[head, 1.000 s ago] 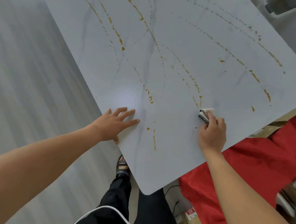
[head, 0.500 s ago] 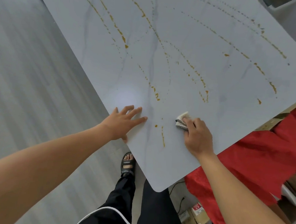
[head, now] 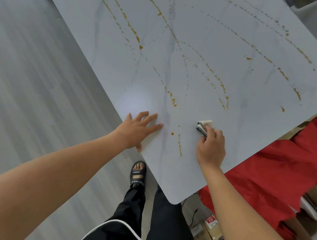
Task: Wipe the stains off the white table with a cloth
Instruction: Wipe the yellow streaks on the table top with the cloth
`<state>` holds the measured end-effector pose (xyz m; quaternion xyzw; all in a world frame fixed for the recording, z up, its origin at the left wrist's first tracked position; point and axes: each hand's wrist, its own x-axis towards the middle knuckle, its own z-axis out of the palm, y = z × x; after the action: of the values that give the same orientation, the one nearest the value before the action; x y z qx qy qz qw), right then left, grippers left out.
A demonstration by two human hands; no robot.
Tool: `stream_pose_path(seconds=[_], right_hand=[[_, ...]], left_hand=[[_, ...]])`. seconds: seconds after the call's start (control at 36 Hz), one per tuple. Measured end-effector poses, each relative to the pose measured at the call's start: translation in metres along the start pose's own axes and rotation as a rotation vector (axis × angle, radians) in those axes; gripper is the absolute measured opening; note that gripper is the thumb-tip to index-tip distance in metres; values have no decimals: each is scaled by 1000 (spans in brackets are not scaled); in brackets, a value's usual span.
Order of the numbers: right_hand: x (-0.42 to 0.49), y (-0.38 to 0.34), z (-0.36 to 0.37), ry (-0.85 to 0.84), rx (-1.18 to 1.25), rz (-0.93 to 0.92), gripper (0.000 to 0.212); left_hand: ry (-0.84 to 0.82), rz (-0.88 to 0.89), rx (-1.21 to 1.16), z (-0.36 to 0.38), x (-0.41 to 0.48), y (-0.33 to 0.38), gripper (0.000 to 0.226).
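Small folded white-and-black checked cloth (head: 203, 127): lying near the white marbled table (head: 234, 40) corner, right hand (head: 211, 146) gripping and pressing it; left hand (head: 139, 128) resting flat, fingers spread. Likely soft, light; best bunching under fingertips against yellow-brown stain trails (head: 179, 144).

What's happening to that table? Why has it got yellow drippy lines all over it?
A person is cleaning a white table. Their right hand grips a small folded cloth and presses it on the tabletop near the front corner. Their left hand lies flat on the table with its fingers spread. The yellow-brown stains run in dotted lines over most of the table, and one streak lies between the two hands. Most of the wiping is not yet done.
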<state>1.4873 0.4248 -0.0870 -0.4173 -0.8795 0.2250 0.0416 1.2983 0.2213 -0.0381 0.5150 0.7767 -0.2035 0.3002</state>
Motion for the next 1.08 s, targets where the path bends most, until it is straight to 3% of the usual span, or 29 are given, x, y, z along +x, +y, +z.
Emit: stream_pose_path(seconds=[0.14, 0.19, 0.33, 0.39, 0.5, 0.56, 0.64, 0.67, 0.83, 0.89, 1.0, 1.08], right_hand=[[-26, -7, 9, -151, -81, -526, 36], [-28, -4, 7, -180, -106, -625, 37], [-26, -12, 9, -40, -26, -205, 44], [-36, -21, 14, -55, -51, -284, 39], [-49, -23, 18, -212, -124, -631, 36], [-47, -21, 16, -193, -103, -561, 37], [-46, -24, 17, -64, -19, -214, 36], [-48, -28, 18, -45, -18, -174, 35], [-70, -40, 23, -261, -69, -622, 39], [-65, -34, 22, -219, -46, -557, 41], [-58, -33, 23, -22, 18, -111, 41], [-71, -43, 28, -47, -19, -231, 41]], left_hand=[[1, 2, -2, 0, 0, 0, 123], [2, 0, 0, 0, -1, -1, 123], [4, 0, -4, 0, 0, 0, 123], [7, -2, -4, 0, 0, -1, 124], [17, 0, 3, 1, 0, 0, 124], [17, 0, 2, 2, 0, -1, 124], [21, 2, -3, 3, 0, -1, 125], [25, 2, -4, 3, 0, -1, 125], [31, 5, 0, 4, 0, -2, 124], [32, 6, 0, 4, -1, -2, 124], [34, 6, -6, 5, 0, -2, 124], [37, 2, -7, 5, 1, -1, 126]])
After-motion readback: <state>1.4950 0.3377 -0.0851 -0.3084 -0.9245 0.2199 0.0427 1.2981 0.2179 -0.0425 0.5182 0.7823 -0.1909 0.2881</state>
